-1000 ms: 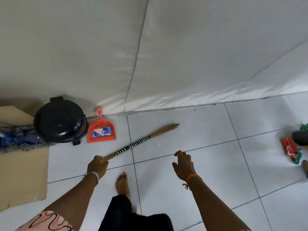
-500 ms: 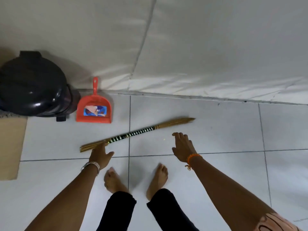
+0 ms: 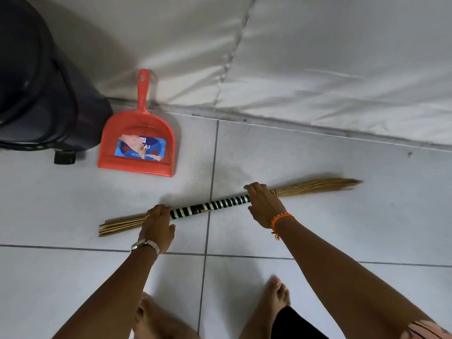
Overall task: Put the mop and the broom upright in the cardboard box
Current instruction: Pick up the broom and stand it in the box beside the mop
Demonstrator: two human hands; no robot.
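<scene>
A stick broom with a black-and-white striped wrap lies flat on the white floor tiles, its bristle tip pointing right. My left hand is closed over it where the bare sticks meet the wrap, near the left end. Over the right end of the wrap, my right hand has its fingers curled across the broom. The mop and the cardboard box are out of view.
A red dustpan leans at the foot of the white padded wall, just behind the broom. A black bin stands at the left edge. My bare feet are on the tiles below the broom.
I have bent lower and closer to the floor. Both hands have come down onto the broom, the right hand moving from above the floor onto the wrap. The cardboard has left the view.
</scene>
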